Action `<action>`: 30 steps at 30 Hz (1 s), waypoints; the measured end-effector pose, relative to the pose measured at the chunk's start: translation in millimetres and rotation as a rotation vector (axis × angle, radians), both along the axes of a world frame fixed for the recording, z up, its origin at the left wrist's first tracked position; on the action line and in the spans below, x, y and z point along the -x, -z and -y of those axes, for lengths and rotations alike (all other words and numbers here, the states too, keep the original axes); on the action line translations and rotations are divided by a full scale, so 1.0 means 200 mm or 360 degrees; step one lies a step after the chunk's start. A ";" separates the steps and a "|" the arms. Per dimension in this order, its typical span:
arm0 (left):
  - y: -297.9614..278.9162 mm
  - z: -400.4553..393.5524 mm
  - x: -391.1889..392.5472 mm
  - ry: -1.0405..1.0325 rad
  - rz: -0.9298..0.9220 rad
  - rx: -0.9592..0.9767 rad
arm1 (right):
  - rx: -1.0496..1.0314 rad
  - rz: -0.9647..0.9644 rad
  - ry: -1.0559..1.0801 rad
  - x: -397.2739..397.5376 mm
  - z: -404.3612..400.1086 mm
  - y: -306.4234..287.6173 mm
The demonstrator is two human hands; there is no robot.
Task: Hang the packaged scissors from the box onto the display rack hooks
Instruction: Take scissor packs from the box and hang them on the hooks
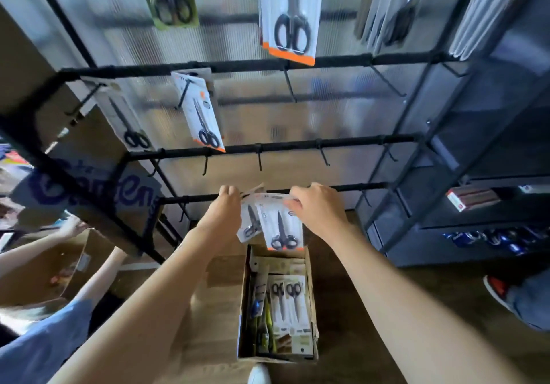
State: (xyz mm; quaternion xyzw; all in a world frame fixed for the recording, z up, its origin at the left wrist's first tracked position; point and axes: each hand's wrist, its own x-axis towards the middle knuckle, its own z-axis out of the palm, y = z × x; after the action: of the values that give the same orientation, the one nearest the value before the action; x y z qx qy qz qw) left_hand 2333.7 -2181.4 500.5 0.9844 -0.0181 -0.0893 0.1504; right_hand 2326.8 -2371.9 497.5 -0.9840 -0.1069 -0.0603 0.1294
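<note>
At the lowest rail, your left hand (224, 208) and right hand (315, 208) pinch the top edges of two scissors packs (272, 223), held above the box (309, 303). Light, stiff cards, slick plastic, I'd judge; hold near the hang hole.

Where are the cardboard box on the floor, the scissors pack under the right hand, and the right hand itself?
cardboard box (244, 309): head view, left wall.
scissors pack (282, 229): head view, card front by the blades.
right hand (320, 208): head view, back of hand.
</note>
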 end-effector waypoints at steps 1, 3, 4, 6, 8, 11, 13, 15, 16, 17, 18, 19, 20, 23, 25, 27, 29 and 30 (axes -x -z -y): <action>-0.04 -0.02 -0.01 -0.0003 0.0036 0.0021 | -0.0016 0.0013 0.0037 0.00 -0.01 -0.04; -0.12 -0.06 -0.04 0.0013 0.0122 0.0054 | -0.0076 0.0030 0.0116 -0.01 -0.04 -0.10; -0.15 -0.08 -0.04 -0.0007 0.0183 0.0099 | -0.0109 0.0041 0.0149 -0.01 -0.05 -0.13; -0.22 -0.13 -0.04 -0.0079 0.0345 0.0213 | -0.0193 0.0061 0.0200 -0.01 -0.09 -0.16; -0.28 -0.17 -0.03 -0.0149 0.0534 0.0282 | -0.0319 0.0083 0.0254 -0.02 -0.12 -0.18; -0.36 -0.22 0.00 -0.0219 0.0734 0.0440 | -0.0453 0.0147 0.0334 0.00 -0.15 -0.20; -0.40 -0.24 0.03 -0.0256 0.0829 0.0597 | -0.0520 0.0191 0.0351 0.02 -0.16 -0.21; -0.43 -0.24 0.06 -0.0335 0.0870 0.0752 | -0.0618 0.0224 0.0333 0.03 -0.16 -0.24; -0.44 -0.25 0.07 -0.0390 0.0860 0.0835 | -0.0677 0.0234 0.0320 0.03 -0.15 -0.25; -0.45 -0.25 0.08 -0.0458 0.0845 0.0928 | -0.0731 0.0249 0.0309 0.03 -0.15 -0.26; -0.46 -0.25 0.09 -0.0533 0.0838 0.1021 | -0.0783 0.0262 0.0309 0.04 -0.15 -0.28; -0.46 -0.24 0.09 -0.0609 0.0829 0.1106 | -0.0837 0.0275 0.0318 0.03 -0.14 -0.29; -0.47 -0.24 0.09 -0.0678 0.0819 0.1171 | -0.0876 0.0296 0.0324 0.02 -0.14 -0.30; -0.47 -0.21 0.10 -0.0773 0.0807 0.1317 | -0.0966 0.0311 0.0318 -0.01 -0.12 -0.35; -0.48 -0.18 0.11 -0.0812 0.0828 0.1405 | -0.1042 0.0269 0.0262 -0.03 -0.10 -0.37; -0.48 -0.15 0.13 -0.0888 0.0823 0.1458 | -0.1085 0.0204 0.0207 -0.05 -0.08 -0.37; -0.47 -0.13 0.12 -0.0924 0.0806 0.1473 | -0.1093 0.0158 0.0150 -0.07 -0.08 -0.38; -0.46 -0.13 0.12 -0.0928 0.0798 0.1475 | -0.1098 0.0139 0.0136 -0.09 -0.08 -0.38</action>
State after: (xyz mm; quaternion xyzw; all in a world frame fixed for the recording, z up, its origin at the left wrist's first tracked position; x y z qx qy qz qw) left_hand 2310.1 -2155.8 592.8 0.7718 0.1807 0.2077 0.5732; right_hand 2344.6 -2355.8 574.2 -0.8823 -0.0444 -0.1403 0.4471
